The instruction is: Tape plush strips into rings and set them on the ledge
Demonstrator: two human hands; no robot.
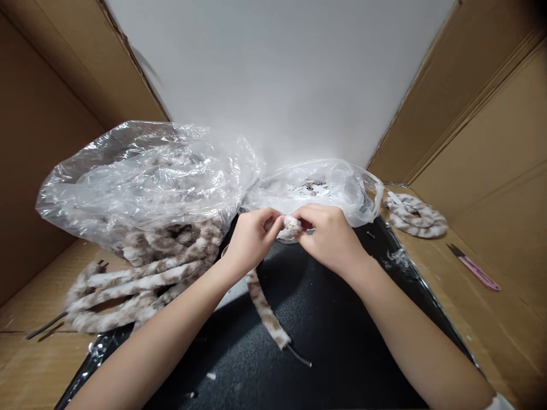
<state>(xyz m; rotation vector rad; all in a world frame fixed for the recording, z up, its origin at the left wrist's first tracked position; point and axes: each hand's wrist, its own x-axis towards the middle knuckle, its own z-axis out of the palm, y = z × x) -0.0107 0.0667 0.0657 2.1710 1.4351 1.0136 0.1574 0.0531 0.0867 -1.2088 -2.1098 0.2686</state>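
My left hand [255, 238] and my right hand [328, 234] are close together over the black work surface. Both pinch a small white-and-brown furry cord end [292, 224] between thumbs and fingertips. Below my left wrist hangs or lies a furry cord length [265, 307], brown and white, with a dark wire sticking out of its lower end. Whether it joins the part at my fingertips is hidden by my left hand. To the left lies a pile of looped furry cords [141, 290], partly inside a clear plastic bag [149, 176].
Behind my hands sits a second clear plastic bag [342, 182] with small thin pieces in it. At the right are a coiled furry cord [416, 216] and pink-handled snips [474, 267]. Cardboard walls [482, 142] stand on both sides. Fluff [399, 259] and scraps dot the black surface [342, 341].
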